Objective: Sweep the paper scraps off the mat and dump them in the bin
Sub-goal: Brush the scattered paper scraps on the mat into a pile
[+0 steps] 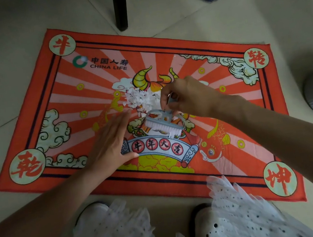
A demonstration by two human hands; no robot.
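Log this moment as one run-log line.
phase: sweeping | right hand: grips brush | left hand: flat on mat | paper scraps: piled mid-mat

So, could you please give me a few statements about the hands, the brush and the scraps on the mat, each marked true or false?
1. The paper scraps lie in one pile near the middle of the mat. True.
2. The right hand holds the brush by its handle. True.
3. The left hand grips a dustpan. False: it lies flat on the mat with straight fingers and holds nothing.
4. The brush's bristles are black. False: they are white, on a light blue body.
5. The left hand is beside the pile, on the side opposite the right hand. True.
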